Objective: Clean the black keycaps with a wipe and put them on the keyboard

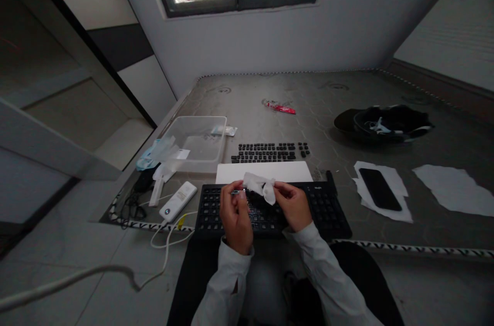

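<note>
My left hand (236, 218) is closed, with a thin shiny metal tool (236, 192) pinched between thumb and fingers; its exact kind is too small to make out. A crumpled white tissue (259, 184) spans the gap between both hands. Its right end is pinched in my right hand (295, 206). Below them lies a black keyboard (208, 213), its left and middle part bare of keycaps. Behind the keyboard is a white sheet or box (266, 170), and beyond that the loose black keycaps (266, 153) are laid out in rows.
A clear plastic bin (200, 164) stands at the left, near a white power strip (179, 201) with its cable. A phone (380, 189) lies on white paper (401, 187) at the right, with another paper (455, 189) beside it. Farther back are a black cap (355, 125) and a red wrapper (281, 108).
</note>
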Demonstrator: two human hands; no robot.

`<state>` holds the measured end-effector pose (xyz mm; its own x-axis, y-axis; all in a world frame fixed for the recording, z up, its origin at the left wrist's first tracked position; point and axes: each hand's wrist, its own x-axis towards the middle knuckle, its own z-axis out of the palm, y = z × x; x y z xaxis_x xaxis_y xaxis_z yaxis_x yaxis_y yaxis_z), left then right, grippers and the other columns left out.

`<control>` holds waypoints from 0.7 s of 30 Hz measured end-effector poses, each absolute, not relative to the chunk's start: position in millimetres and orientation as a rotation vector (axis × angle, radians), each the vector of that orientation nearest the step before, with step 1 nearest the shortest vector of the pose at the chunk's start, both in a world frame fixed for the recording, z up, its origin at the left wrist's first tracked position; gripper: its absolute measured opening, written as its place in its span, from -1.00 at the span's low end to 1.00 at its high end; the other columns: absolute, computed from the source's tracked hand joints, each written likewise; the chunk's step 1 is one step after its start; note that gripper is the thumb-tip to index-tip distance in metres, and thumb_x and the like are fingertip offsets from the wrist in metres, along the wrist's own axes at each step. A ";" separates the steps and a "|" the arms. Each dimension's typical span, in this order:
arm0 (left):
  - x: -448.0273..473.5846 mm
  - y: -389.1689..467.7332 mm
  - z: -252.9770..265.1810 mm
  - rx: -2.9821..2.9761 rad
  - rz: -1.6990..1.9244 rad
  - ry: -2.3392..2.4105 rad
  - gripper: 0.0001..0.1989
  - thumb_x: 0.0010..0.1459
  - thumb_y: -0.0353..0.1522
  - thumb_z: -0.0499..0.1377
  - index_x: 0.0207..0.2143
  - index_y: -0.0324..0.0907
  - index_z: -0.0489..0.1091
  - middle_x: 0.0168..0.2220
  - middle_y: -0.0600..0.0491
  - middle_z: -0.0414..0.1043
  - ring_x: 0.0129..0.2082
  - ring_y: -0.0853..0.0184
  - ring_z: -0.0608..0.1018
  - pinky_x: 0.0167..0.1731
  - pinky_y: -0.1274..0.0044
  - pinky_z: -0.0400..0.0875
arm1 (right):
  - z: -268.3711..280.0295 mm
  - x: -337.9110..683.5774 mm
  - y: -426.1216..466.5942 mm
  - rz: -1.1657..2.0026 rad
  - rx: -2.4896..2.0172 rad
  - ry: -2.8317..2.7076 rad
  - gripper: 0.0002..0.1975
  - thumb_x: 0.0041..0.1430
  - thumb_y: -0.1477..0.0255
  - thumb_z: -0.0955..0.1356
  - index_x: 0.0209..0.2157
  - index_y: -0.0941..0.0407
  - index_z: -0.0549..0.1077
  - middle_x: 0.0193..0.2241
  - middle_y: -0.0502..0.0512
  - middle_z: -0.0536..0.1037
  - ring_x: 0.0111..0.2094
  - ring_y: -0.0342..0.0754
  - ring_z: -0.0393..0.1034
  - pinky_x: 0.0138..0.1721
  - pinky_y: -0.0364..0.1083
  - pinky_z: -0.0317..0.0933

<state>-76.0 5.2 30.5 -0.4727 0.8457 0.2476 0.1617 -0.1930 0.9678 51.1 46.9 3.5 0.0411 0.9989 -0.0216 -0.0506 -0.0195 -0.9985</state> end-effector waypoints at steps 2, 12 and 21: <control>-76.0 3.4 35.6 1.412 1.670 1.611 -0.80 0.16 -0.33 0.02 -0.27 -0.17 0.41 -0.27 -0.01 0.38 -0.35 0.35 0.44 -0.30 0.52 0.33 | 4.3 50.4 46.0 1.211 -1.211 -1.160 -0.69 -0.12 0.30 0.43 -0.31 0.19 0.53 -0.38 0.15 0.59 -0.34 0.04 0.48 -0.26 -0.04 0.35; -78.7 16.4 18.8 1.585 1.395 1.639 -0.80 0.15 -0.36 0.07 -0.22 -0.13 0.46 -0.26 0.02 0.43 -0.36 0.39 0.45 -0.40 0.57 0.32 | 9.1 48.0 44.1 1.340 -1.061 -1.212 -0.60 -0.05 0.27 0.40 -0.14 0.13 0.49 -0.19 0.14 0.55 -0.19 0.05 0.46 -0.11 -0.02 0.31; -85.7 18.1 12.3 1.712 1.337 1.557 -0.74 0.15 -0.41 0.08 -0.12 -0.03 0.43 -0.25 0.05 0.39 -0.28 0.39 0.45 -0.30 0.57 0.34 | 2.7 52.6 44.8 1.370 -1.071 -1.290 -0.59 -0.01 0.34 0.38 -0.07 0.11 0.44 -0.18 0.12 0.54 -0.17 0.05 0.45 -0.10 0.00 0.32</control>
